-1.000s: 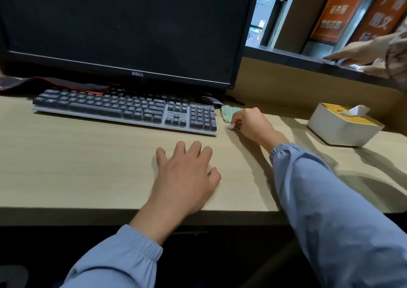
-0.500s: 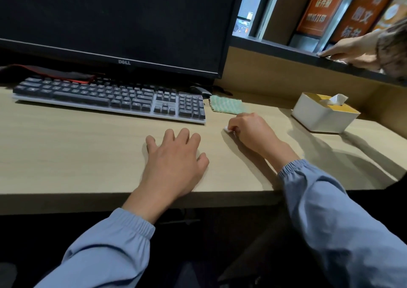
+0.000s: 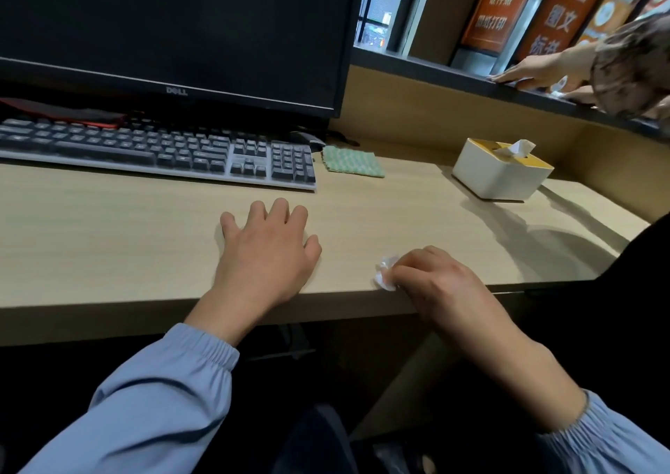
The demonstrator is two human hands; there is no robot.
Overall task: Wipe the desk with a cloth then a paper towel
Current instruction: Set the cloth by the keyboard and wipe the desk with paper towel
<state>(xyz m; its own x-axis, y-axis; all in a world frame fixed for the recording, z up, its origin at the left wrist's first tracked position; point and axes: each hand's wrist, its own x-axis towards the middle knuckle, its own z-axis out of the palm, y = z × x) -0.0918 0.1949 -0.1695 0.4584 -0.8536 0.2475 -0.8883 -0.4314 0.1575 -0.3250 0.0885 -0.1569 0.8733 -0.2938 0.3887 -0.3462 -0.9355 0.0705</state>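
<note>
My right hand (image 3: pixel 435 281) grips a small crumpled white paper towel (image 3: pixel 385 273) and presses it on the light wooden desk (image 3: pixel 108 241) at the front edge. Only a corner of the towel shows beyond my fingers. My left hand (image 3: pixel 266 256) lies flat on the desk in the middle, fingers spread and holding nothing. A green patterned cloth (image 3: pixel 352 161) lies flat on the desk just right of the keyboard, apart from both hands.
A grey keyboard (image 3: pixel 156 150) sits under a dark monitor (image 3: pixel 174 31) at the back left. A white tissue box (image 3: pixel 502 172) stands at the back right. Another person's hand (image 3: pixel 536 72) rests on the raised dark ledge (image 3: pixel 417 67) behind the desk.
My right hand has drawn the paper towel from beside the keyboard and cloth back toward me to the desk's front edge. The green cloth is now uncovered. My left hand stayed flat.
</note>
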